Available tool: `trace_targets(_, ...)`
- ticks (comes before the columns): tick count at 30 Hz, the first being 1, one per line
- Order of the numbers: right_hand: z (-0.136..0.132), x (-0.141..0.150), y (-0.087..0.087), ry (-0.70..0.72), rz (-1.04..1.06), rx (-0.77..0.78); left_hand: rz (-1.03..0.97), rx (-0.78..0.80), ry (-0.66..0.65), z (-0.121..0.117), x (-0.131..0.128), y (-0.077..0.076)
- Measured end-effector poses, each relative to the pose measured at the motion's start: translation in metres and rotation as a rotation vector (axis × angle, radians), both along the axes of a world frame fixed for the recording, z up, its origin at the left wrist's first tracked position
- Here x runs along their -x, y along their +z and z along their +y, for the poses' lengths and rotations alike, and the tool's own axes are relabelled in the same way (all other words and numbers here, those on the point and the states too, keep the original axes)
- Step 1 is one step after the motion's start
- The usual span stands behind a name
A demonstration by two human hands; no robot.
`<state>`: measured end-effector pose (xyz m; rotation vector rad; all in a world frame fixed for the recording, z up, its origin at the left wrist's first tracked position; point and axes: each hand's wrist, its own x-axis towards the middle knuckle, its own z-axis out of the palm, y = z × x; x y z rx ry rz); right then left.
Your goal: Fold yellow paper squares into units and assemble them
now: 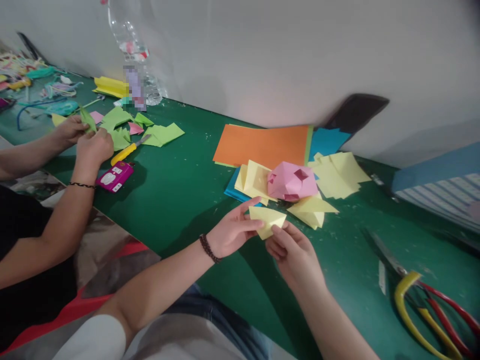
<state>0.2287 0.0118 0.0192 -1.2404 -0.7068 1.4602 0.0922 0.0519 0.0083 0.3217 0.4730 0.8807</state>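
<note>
One folded pale-yellow paper (pixel 269 216) sits, in the head view, between the left hand (pixel 230 231) and the right hand (pixel 294 250), above the green worktop (pixel 180 185). The left hand holds its left side loosely, thumb across the front, one finger spread upward; the right hand pinches the lower right edge, fingers curled. Fingertips behind the paper are hidden, yellow sheets (pixel 258 180) partly cover a blue stack (pixel 233 187), and the frame crops the coloured tool handles (pixel 403 295). A pink paper ball (pixel 292 181) stands just beyond. Worktop stretches leftward to a purple box (pixel 115 176); its near edge passes beneath the left forearm (pixel 161 290).
</note>
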Motion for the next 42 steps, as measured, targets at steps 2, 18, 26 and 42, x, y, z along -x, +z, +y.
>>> trace_targets(2,0.000,0.001,0.000,0.012,-0.007,-0.014,0.005,-0.006,-0.006,0.000,0.000,0.000)
trace_targets(18,0.000,-0.002,-0.003,-0.056,-0.134,-0.007,0.001,0.151,-0.168,0.000,0.003,-0.001)
trace_targets(26,0.002,-0.003,-0.005,-0.050,-0.150,0.002,-0.017,0.120,-0.146,0.000,0.002,-0.004)
trace_targets(42,0.000,-0.008,0.019,-0.464,-0.117,-0.349,-0.173,0.059,-0.145,0.001,0.008,-0.007)
